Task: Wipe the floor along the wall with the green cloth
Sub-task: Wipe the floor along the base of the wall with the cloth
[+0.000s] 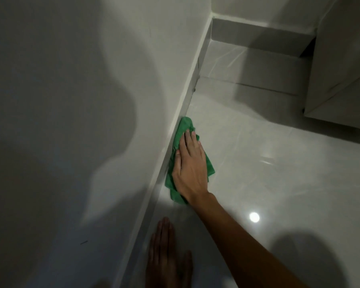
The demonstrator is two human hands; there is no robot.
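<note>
green cloth (187,154) | under flat right hand (190,167) | against wall (92,90)

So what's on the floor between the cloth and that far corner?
Nothing: in the head view, bare glossy floor runs from the green cloth to the corner step.

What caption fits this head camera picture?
Right hand presses green cloth against the skirting; left hand rests flat.

Hands: two; the right hand (190,163) and the left hand (167,254)
Cloths: one; a green cloth (184,129)
Walls: two; the long wall (81,90) and the far wall (258,9)
Cabinets: one; a pale cabinet (341,65)
Light reflections on the floor (279,163): one; a round bright spot (254,217)
</note>
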